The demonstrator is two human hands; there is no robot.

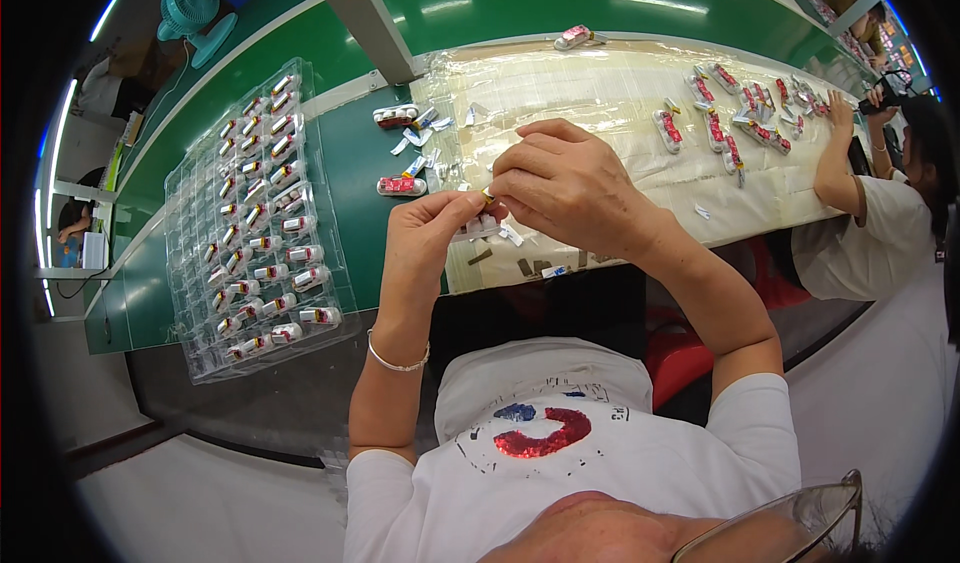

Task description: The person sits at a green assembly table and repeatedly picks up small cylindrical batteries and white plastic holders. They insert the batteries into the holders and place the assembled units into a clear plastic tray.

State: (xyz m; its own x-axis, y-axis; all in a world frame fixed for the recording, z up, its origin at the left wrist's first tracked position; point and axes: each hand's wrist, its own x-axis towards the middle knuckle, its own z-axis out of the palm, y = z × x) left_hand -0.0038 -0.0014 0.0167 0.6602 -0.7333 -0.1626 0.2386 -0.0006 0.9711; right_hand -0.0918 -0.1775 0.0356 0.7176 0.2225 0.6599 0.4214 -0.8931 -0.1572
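My left hand point(428, 233) and my right hand point(565, 183) meet fingertip to fingertip over the near left part of the covered work surface point(540, 93). Both are closed in a pinch. A small bit of yellow shows between the fingertips; the rest of what they hold is hidden. Just left of my left hand lies a red-and-white rounded piece point(402, 187), with another dark red and white piece point(396, 116) farther back. Small white-and-blue paper slips point(412, 139) are scattered around them, and a white slip point(511, 234) rests below my right hand.
A clear plastic tray point(185, 263) filled with several similar pieces stands at left. More red-and-white pieces point(715, 128) lie at right, and one piece point(573, 38) sits at the back. A post point(365, 23) rises behind. At far right a co-worker's hand point(840, 113) touches the table.
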